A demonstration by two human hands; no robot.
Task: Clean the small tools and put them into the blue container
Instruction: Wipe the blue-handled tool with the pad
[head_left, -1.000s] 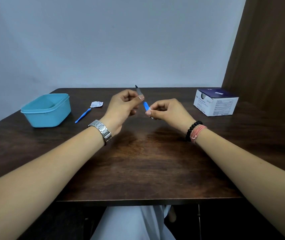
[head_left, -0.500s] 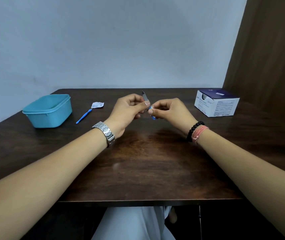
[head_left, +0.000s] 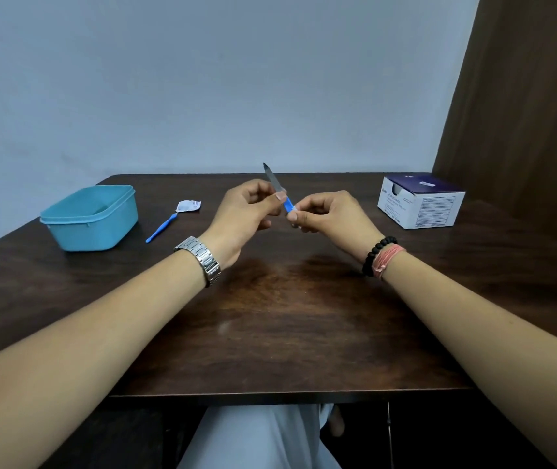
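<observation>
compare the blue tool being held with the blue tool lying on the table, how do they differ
The held tool is up in the air, pinched by the left hand and the right hand; the lying tool rests flat on the table, untouched.
The held tool shows a grey pointed blade tilted up and left; the lying tool looks all blue, with no grey blade showing.
The lying tool's far end meets a small white packet; the held tool is clear of it.
Both have blue handles and are outside the blue container.

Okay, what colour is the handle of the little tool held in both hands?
Blue, seen in the head view: the tool has a blue handle.
</observation>
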